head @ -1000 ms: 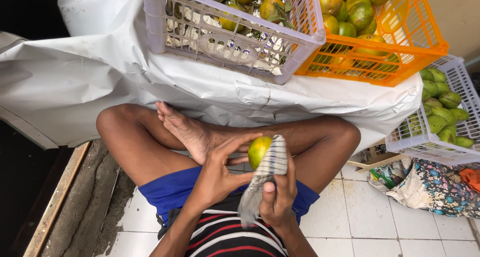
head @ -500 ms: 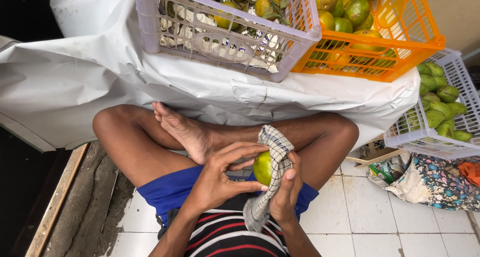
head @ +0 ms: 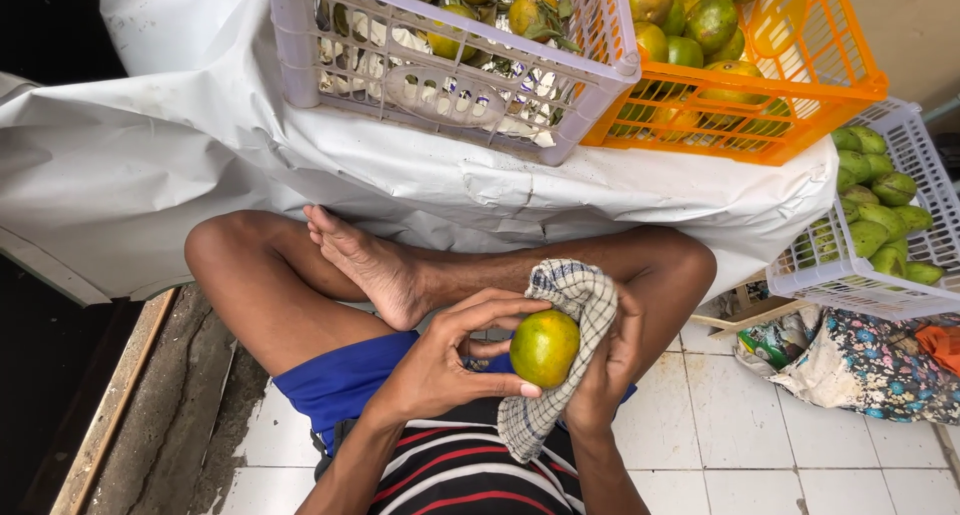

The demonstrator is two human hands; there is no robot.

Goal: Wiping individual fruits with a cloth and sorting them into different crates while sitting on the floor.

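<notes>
I sit cross-legged on a tiled floor. My left hand (head: 440,365) grips a green-yellow citrus fruit (head: 544,347) with thumb and fingers around its left side. My right hand (head: 610,360) holds a checked cloth (head: 575,305) wrapped over the fruit's top and right side; the cloth's tail hangs down over my striped shirt. Both hands are over my lap, just in front of my bare foot (head: 370,265).
A lilac crate (head: 600,85) and an orange crate (head: 800,125) of green-orange citrus rest on white sheeting (head: 200,145) ahead. A white basket (head: 850,290) of green fruit stands at right, above a floral cloth bundle (head: 870,365). A wooden edge (head: 110,415) runs at left.
The fruit has turned in my hands and the cloth has shifted from its right side up over its top. Both hands stay over my lap.
</notes>
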